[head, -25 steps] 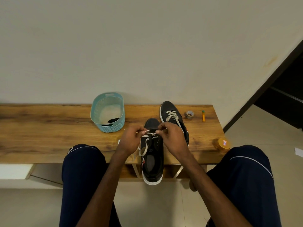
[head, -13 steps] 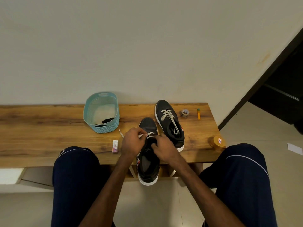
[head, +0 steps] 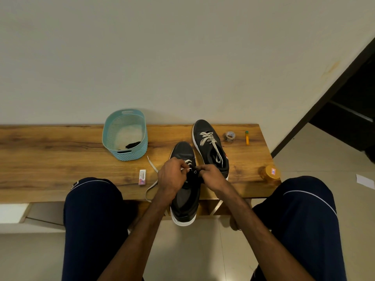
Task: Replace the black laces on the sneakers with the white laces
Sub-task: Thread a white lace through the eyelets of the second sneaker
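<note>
Since the white lace point(head: 150, 190) is looking soft and floppy, the left hand point(head: 172, 176) is pinching it right by the stiffer tip while the right hand point(head: 212, 177) is gripping the sneaker point(head: 184, 201) hanging over the table point(head: 60, 159) edge.

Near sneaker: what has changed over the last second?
Both hands moved slightly heelward along the near sneaker; the left hand pinches the white lace, whose loose tail now trails left across the table. The right hand grips the sneaker's eyelet edge. Far sneaker and basket stayed put.
</note>
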Demonstrator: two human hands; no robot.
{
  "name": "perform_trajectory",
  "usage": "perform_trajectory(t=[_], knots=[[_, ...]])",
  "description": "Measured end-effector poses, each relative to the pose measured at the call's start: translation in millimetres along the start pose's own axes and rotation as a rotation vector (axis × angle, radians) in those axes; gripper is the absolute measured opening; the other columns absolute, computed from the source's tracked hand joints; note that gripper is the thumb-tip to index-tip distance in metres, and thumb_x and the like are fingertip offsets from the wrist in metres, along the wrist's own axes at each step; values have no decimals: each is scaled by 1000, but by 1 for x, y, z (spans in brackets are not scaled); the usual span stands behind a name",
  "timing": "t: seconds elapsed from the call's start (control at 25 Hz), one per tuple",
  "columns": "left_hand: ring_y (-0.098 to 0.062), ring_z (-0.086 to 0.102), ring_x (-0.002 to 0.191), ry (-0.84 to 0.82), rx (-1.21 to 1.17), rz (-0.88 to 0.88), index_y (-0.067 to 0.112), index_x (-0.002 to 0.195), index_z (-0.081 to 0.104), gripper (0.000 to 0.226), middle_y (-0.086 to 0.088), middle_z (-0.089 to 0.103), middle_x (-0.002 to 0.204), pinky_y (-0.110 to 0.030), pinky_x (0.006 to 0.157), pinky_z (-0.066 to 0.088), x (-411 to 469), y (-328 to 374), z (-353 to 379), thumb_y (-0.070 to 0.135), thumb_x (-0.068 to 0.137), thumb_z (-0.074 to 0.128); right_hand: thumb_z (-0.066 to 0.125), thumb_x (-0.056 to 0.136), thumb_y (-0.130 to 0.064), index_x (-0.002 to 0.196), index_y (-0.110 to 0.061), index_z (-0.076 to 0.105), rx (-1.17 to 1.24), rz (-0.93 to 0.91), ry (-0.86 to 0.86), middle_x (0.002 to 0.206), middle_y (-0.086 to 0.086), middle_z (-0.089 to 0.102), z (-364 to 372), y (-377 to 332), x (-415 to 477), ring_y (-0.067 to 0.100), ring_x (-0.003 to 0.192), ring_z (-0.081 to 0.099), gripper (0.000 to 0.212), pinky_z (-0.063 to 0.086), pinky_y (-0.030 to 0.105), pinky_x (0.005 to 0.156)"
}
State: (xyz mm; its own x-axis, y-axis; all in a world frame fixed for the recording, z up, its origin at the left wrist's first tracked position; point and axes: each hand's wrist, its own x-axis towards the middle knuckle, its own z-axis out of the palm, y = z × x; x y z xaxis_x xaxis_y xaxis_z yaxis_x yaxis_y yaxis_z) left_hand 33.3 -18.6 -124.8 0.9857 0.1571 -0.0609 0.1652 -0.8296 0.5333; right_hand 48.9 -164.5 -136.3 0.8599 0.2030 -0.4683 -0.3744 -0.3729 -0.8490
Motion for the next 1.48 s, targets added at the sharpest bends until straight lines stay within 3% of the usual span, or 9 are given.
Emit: perform_trajectory(t=[0.24,0.48,0.64,0.84,0.92,1.08,1.28,1.4,1.48], knots=[[-13,61,101,-6,84,66,27,105,73,15,5,64,113,-32,80,52,-1,1,3,27,91,67,45,94,1,100,-15,72,62,-1,-21,102,11,72,0,0,-2,25,105,66,32,51,44,101],[-6,63,86,78,-66,-18,28,97,65,14,11,69,94,-23,66,46,-4,0,4,23,86,73,52,102,-34,106,-13,69,123,21,18,103,5,72,2,-1,1,20,101,67,27,51,36,91],[-8,63,90,33,-119,2,29,100,62,19,11,68,94,-30,71,53,-5,-4,6,15,89,68,65,94,-18,94,-13,64,-77,-114,251,89,0,67,19,4,5,18,88,64,5,51,33,82],[-14,65,97,-68,-164,-14,24,115,57,17,4,70,109,-39,81,55,-6,-3,3,26,98,56,57,97,-7,91,-14,52,-121,-357,401,84,0,60,28,-7,-3,7,78,58,10,45,20,67],[-14,65,98,-74,-229,-11,23,116,57,26,4,69,113,-37,81,54,-5,-3,-3,41,99,52,50,100,-7,94,-12,48,3,-383,445,80,-2,58,27,-17,-9,-1,71,56,9,42,13,63],[-14,57,110,-176,-132,27,24,126,52,51,4,59,124,-39,90,52,-4,-9,-7,56,87,62,42,105,-9,100,-9,46,584,-413,441,76,2,55,-3,-51,-25,9,63,55,6,48,21,56],[-16,53,119,-177,-159,-15,24,127,52,47,0,52,132,-42,98,50,-7,-14,-4,41,86,70,52,102,-26,106,-14,61,-313,-365,346,92,-3,64,-14,-35,-17,10,89,62,15,45,23,73],[-16,53,117,-144,-170,13,22,125,53,43,-1,53,130,-38,98,50,-11,-15,-4,33,87,71,50,100,-45,104,-17,61,-599,-200,247,97,-1,63,15,-12,-7,19,93,62,30,47,33,75],[-15,53,117,-121,-161,18,22,125,53,43,-1,53,130,-37,97,50,-14,-16,-3,33,87,71,54,99,-38,102,-18,61,-686,-210,283,99,1,65,20,-8,-3,20,93,63,21,46,33,74]])
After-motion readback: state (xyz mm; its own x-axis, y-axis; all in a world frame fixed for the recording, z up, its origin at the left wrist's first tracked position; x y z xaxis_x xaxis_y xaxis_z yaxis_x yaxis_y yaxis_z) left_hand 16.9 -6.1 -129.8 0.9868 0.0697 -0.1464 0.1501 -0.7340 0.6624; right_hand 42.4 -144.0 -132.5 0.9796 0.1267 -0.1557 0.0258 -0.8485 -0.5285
